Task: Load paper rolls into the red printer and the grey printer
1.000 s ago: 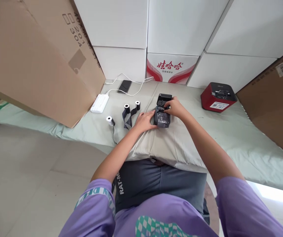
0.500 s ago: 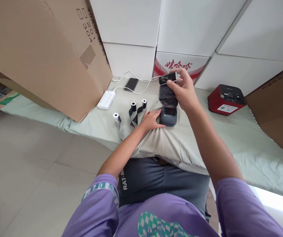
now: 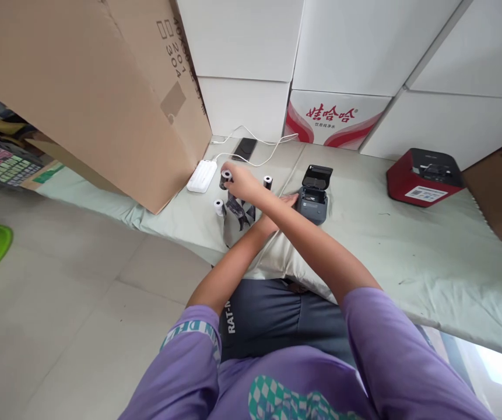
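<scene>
My right hand [image 3: 242, 182] reaches across to the left, its fingers closed around a paper roll [image 3: 226, 177] with a dark outside and white core. Dark strips [image 3: 237, 211] lie in a tangle below it. A white-ended roll [image 3: 218, 207] stands just in front, and another dark roll [image 3: 267, 182] stands to the right of my hand. Under my right forearm, my left hand [image 3: 272, 221] lies flat, partly hidden, with fingers stretched to the left side of a small dark label printer [image 3: 313, 205]. The printer's lid [image 3: 318, 177] is up.
A white power bank [image 3: 202, 176] with a cable and a dark phone [image 3: 244, 149] lie behind the rolls. At the right stands a red and black device [image 3: 424, 178]. A tall cardboard box [image 3: 115, 105] borders the left; white cartons [image 3: 338, 119] line the back.
My right hand has carried the roll with its dark strip from above the printer leftward to the other rolls. My left hand has stayed beside the printer.
</scene>
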{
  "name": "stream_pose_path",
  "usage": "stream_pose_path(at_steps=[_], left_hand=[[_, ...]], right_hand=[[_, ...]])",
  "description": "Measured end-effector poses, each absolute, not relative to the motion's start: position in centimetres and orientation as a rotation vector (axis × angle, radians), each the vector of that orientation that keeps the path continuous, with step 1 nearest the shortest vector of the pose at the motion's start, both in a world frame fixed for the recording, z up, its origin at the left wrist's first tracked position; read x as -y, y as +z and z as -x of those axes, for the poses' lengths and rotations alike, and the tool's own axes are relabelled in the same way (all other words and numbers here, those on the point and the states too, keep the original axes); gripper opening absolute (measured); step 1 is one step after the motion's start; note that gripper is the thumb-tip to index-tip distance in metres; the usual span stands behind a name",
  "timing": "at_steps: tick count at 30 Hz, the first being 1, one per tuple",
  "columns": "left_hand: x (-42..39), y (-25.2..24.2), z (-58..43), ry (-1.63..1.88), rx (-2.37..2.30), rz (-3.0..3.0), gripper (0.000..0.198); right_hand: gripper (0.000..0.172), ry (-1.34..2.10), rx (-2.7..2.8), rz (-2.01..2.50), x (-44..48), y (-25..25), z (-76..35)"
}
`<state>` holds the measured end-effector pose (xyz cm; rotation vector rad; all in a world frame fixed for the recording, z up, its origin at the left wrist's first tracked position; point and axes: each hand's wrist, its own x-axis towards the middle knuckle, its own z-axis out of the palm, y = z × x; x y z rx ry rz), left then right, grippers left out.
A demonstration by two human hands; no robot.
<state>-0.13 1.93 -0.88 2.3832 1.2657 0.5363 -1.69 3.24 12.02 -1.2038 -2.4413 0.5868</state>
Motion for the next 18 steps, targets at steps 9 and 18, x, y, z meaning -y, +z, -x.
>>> stream_pose_path(at_steps=[9, 18], left_hand=[[-1.2, 1.2, -0.2, 0.404, -1.369, -2.376, 0.095], [-1.0, 1.2, -0.2, 0.433, -1.364, -2.382, 0.097]], right_hand=[[0.041, 0.285, 2.736, 1.406, -3.1, 9.1, 2.9], [0.035, 0.127, 2.977, 1.029, -1.4, 11.0, 4.7]])
